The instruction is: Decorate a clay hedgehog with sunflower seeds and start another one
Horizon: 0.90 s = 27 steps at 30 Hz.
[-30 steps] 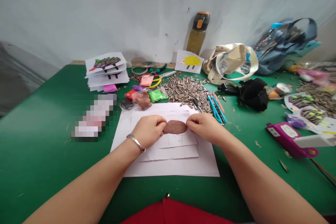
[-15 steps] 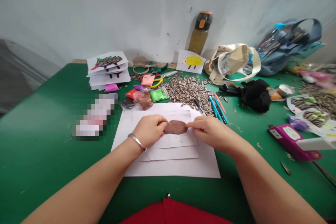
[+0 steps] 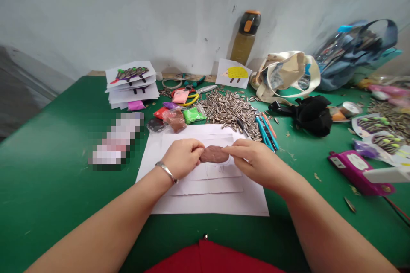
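Observation:
A flattened oval of brown modelling clay (image 3: pixel 215 154) lies on a small white sheet of paper (image 3: pixel 221 171) with pencil lines below it. At the clay's left edge is my left hand (image 3: pixel 183 158), its thumb and fingers closed together on the rim. My right hand (image 3: pixel 253 158) reaches in from the right, index finger stretched out and its tip on the clay's upper right edge. Its thumb sits lower, apart from the index finger. More paper sheets lie underneath, on a large white sheet (image 3: pixel 208 205).
Behind the paper are bags of coloured clay (image 3: pixel 174 119), a heap of sunflower seeds (image 3: pixel 229 108), a blue cutter (image 3: pixel 265 133) and scissors (image 3: pixel 205 89). A stack of picture cards (image 3: pixel 131 83) stands back left. A bottle (image 3: pixel 245 38) and cloth bag (image 3: pixel 288 76) are by the wall.
My right index finger has slid slightly left along the clay's upper edge, and the right hand has shifted a little upward. My left hand stays in place.

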{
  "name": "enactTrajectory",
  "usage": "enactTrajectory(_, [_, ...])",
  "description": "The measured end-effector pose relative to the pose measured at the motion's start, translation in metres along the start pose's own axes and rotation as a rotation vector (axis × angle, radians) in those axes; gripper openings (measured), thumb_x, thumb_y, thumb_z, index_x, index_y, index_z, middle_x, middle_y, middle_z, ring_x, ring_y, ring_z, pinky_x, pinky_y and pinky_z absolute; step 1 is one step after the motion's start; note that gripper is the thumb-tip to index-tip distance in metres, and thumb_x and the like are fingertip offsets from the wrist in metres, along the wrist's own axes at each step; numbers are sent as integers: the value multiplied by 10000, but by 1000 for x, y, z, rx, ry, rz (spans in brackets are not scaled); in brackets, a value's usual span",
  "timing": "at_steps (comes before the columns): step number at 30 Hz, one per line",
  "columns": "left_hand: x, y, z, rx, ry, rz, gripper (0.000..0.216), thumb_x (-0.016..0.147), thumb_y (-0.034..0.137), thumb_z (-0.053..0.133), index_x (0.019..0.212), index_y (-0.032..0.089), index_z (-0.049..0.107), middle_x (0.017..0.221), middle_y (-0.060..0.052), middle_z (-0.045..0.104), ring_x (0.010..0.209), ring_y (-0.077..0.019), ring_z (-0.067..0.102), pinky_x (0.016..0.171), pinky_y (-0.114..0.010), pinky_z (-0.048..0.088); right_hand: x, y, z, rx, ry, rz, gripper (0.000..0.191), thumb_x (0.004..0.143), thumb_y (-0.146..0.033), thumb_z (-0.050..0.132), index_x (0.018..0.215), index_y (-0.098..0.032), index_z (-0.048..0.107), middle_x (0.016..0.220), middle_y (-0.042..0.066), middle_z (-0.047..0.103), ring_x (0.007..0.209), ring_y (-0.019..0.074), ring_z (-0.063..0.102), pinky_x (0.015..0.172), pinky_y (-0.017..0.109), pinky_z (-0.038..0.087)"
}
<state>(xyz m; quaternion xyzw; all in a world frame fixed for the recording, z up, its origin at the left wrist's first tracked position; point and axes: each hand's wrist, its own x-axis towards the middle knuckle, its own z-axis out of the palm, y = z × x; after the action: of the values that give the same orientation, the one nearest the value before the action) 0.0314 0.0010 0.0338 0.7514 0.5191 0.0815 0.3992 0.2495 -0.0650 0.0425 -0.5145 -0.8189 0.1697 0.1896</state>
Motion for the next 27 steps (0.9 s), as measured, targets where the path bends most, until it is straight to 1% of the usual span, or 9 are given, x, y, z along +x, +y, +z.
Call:
enactTrajectory(2, [1,-1,0,-31,-15,-4,284,861,263,445,863,193,720,600,6,696,549,-149,660,545,-231,493,5,-8,8,17,32,-72,410,849,-64,429,1115,-216,702,888,70,657,806,180,589,695,295,465])
enactTrajectory(4, [1,-2,0,-85,-25,-22,288,870,250,434,878,180,712,609,-9,697,564,-159,669,539,-235,506,10,-16,18,44,32,-172,461,843,-26,409,1162,-222,678,1054,81,671,922,195,589,811,339,470])
enactTrajectory(6, [1,-2,0,-146,-34,-52,276,872,223,433,894,170,703,616,-18,694,566,-163,670,531,-237,518,14,-21,27,61,44,-211,462,843,-16,404,1173,-202,668,1125,89,664,963,205,578,848,361,465])
enactTrajectory(9, [1,0,-1,-217,-35,-96,261,871,178,437,917,156,693,631,-28,686,576,-167,670,511,-235,528,18,-22,37,34,75,-196,425,846,-26,433,1160,-182,674,1041,98,664,938,211,564,828,367,463])
enactTrajectory(11, [0,2,-1,-258,-39,-115,265,872,153,437,943,147,692,672,-40,692,590,-164,669,507,-235,536,21,-21,41,-7,128,-168,363,863,-56,454,1111,-171,691,1003,101,655,917,215,548,817,372,459])
enactTrajectory(15, [1,4,-2,-328,-40,-141,312,888,125,423,1062,137,682,719,-49,690,585,-150,654,512,-240,551,27,-19,46,-84,238,-142,258,902,-156,503,1070,-174,698,1069,102,654,960,236,521,855,405,445])
enactTrajectory(21, [1,3,-4,-465,-53,-217,378,917,133,435,1259,141,594,609,-19,646,556,-143,640,515,-244,553,31,-18,51,-69,205,-157,188,895,-173,538,953,-199,715,1147,77,655,1034,236,525,912,414,432])
enactTrajectory(25, [0,3,-5,-500,-68,-202,377,913,144,458,1269,138,585,644,-29,658,573,-149,652,536,-270,570,31,-17,52,-49,175,-135,198,889,-177,532,969,-204,710,1145,86,649,1064,248,521,928,422,430])
enactTrajectory(27, [-1,3,-5,-498,-63,-193,382,912,146,458,1274,143,582,678,-36,668,586,-152,660,545,-280,578,31,-17,51,-44,176,-110,233,868,-167,535,1032,-209,695,1195,99,624,1102,263,507,943,440,425])
